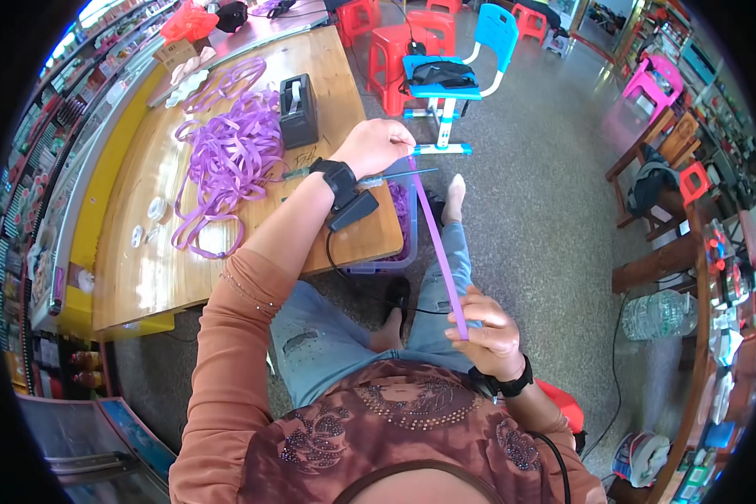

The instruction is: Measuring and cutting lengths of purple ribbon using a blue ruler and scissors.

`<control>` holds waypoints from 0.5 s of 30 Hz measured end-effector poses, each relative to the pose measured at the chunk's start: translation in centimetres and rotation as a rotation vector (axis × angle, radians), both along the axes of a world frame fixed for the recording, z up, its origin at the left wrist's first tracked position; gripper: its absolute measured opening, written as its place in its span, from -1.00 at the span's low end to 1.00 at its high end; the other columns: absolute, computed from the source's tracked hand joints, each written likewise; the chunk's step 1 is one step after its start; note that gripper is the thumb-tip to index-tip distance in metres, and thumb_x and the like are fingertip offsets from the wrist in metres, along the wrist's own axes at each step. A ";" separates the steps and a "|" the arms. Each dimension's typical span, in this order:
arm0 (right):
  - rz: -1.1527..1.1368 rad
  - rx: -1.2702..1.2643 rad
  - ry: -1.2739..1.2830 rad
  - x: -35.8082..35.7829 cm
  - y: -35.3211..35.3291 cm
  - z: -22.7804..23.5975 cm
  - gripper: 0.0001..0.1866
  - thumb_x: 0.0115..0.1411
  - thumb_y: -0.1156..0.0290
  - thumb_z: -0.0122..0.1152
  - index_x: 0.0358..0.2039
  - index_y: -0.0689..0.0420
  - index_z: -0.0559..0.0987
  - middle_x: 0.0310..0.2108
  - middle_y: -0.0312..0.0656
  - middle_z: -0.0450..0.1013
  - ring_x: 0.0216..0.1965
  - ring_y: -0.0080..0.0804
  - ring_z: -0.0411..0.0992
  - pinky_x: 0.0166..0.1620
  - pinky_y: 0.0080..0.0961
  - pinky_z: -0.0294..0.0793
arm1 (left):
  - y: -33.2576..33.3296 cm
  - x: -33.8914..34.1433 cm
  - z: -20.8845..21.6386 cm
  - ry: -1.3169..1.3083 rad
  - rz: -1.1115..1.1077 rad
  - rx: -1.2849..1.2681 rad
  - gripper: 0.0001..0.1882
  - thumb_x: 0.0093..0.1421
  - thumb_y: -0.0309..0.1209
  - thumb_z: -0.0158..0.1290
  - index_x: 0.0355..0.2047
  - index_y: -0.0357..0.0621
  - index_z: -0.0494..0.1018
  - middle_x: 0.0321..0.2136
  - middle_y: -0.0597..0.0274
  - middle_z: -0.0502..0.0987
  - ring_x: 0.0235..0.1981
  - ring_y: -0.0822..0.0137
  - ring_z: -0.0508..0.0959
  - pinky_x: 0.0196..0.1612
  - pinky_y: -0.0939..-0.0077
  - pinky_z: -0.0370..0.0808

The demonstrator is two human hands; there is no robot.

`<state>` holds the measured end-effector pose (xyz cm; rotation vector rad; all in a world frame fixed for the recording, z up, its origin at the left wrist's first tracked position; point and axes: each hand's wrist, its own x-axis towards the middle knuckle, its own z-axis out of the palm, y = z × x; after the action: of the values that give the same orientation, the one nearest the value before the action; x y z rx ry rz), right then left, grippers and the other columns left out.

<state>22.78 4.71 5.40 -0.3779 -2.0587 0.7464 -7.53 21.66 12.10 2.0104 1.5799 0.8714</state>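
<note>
Purple ribbon: a narrow flat strip (437,244) stretched nearly straight between two hands, slanting over the person's knee and the floor, just off the table's right side
Left hand: fingertips pinched together on the strip's far end, the hand (376,144) raised over the table's right edge
Right hand: thumb and fingers closed on the near end, the hand (491,332) in front of the lap, a short tip showing past the grip
Handling the strip: best done, I judge, with even, gentle tension, the flat face untwisted and both pinches close to the ends
Ribbon heap: loose purple loops (231,155) on the wooden table (336,63), left of a black tape dispenser (299,126); a trailing loop could snag the left sleeve
Near edge: a thin dark stick (424,171) juts past the table side, close to the strip, so swing wide of it
Moving room: grey floor (529,210) stretches to the right; a plastic bin (378,268) by the table corner and a blue chair (496,38) ahead limit reach
</note>
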 end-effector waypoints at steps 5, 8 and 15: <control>0.026 0.018 0.047 -1.0 0.2 1.1 -0.73 -0.13 0.61 0.44 -0.35 0.07 0.67 -0.15 -0.16 0.53 0.00 -0.12 0.46 0.20 0.04 0.32 | 0.2 -0.8 -0.1 0.136 -0.027 0.093 -0.80 0.13 -0.34 0.12 -0.31 -0.17 0.61 -0.35 0.12 0.64 -0.30 0.25 0.64 -0.17 0.43 0.53; 0.040 -0.046 0.047 -1.5 0.0 0.7 -0.81 -0.08 0.62 0.40 -0.39 0.14 0.66 -0.29 -0.17 0.58 -0.14 -0.14 0.54 0.11 -0.08 0.43 | 1.0 -1.3 -1.7 0.138 -0.064 0.222 -0.82 0.11 -0.29 0.07 -0.39 -0.03 0.64 -0.37 0.14 0.64 -0.27 0.13 0.62 -0.15 0.29 0.54; -0.062 -0.409 -0.086 -1.8 -2.3 -1.3 -0.89 0.14 0.57 0.26 -0.29 0.24 0.63 -0.44 -0.18 0.60 -0.36 -0.38 0.58 -0.25 -0.51 0.53 | -0.1 0.2 -1.2 0.038 -0.005 0.149 -0.84 0.08 -0.35 0.10 -0.35 -0.05 0.63 -0.38 0.12 0.64 -0.29 0.13 0.63 -0.17 0.31 0.54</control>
<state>21.00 2.43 4.11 -0.7100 -1.9567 1.1323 -7.32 21.58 10.87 2.1436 1.5705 0.9804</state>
